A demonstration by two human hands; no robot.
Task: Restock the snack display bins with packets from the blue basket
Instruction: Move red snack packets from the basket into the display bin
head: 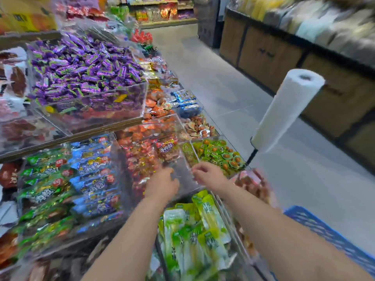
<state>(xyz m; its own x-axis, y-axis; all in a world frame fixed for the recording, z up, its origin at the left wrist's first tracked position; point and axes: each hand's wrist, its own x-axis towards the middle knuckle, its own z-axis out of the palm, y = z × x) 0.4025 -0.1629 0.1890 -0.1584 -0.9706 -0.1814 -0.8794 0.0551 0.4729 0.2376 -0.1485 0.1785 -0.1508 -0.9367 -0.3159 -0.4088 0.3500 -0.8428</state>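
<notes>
The red packets (162, 151) lie heaped in a clear bin (180, 175) at the front of the display, and both hands are at that bin's near wall: the left hand (162, 186) low against it, the right hand (207, 176) just beside it with fingers curled. Motion blur hides whether either hand pinches a packet, grips the wall or holds nothing. The blue basket (324, 230) sits at the lower right, behind the right forearm, and only its slatted rim shows; its contents are out of view. The likeliest slip is mixing stock. The dividers are low, so a packet dropped carelessly could slide over into the round green packets (219, 155) or the long green packets (194, 230). Reaching back to the basket unsighted could also knock the white roll (288, 110) on its stand. By count there are two hands, one basket and one roll; the packets are too many and too blurred to number.
</notes>
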